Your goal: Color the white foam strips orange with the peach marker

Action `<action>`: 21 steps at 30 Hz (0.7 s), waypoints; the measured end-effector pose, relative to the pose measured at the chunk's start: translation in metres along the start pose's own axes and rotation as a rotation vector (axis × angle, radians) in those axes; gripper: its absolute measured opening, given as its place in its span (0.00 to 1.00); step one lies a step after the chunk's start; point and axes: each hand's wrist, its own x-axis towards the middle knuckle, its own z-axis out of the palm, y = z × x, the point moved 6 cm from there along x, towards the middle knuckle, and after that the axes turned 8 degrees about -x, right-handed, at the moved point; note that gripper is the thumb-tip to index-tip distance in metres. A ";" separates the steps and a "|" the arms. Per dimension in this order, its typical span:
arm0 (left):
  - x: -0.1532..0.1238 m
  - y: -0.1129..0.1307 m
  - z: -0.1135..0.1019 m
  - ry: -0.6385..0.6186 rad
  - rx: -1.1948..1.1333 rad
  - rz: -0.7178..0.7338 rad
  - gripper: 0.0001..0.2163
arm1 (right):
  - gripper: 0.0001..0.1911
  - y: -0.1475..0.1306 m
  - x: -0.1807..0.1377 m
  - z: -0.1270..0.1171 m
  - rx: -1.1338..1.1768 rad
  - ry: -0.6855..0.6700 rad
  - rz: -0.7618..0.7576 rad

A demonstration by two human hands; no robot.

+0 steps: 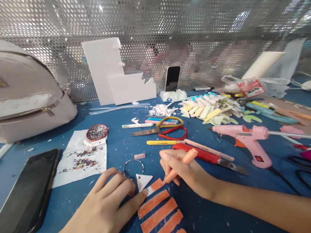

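My right hand (183, 167) is closed around an orange marker (189, 157). Its tip touches a small strip (157, 184), orange at the right end and white at the left. Pressing on that white end is the thumb of my left hand (108, 200); its other fingers are bent and apart over the table. A white triangular piece (143, 181) lies just above the strip, and a thin beaded ring (133, 161) beyond it. Several orange-coloured strips (161, 212) lie in a row nearer to me. An orange marker cap (139, 155) rests apart from the hands.
A red utility knife (200, 154), yellow marker (164, 142), scissors (158, 130) and pink glue gun (241, 136) lie beyond my right hand. At left are a phone (25, 194), paper with beads (95, 162) and a backpack (24, 93). Coloured strips (210, 109) are heaped behind.
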 end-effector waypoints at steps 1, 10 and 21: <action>0.000 0.000 0.000 -0.004 0.001 -0.002 0.23 | 0.27 0.000 0.000 0.000 -0.003 0.008 0.000; 0.003 0.002 -0.002 -0.012 0.004 -0.033 0.23 | 0.28 0.002 -0.002 -0.001 -0.004 0.021 0.017; 0.003 0.004 -0.002 -0.060 0.023 -0.071 0.23 | 0.28 0.002 -0.001 -0.005 -0.005 0.062 -0.006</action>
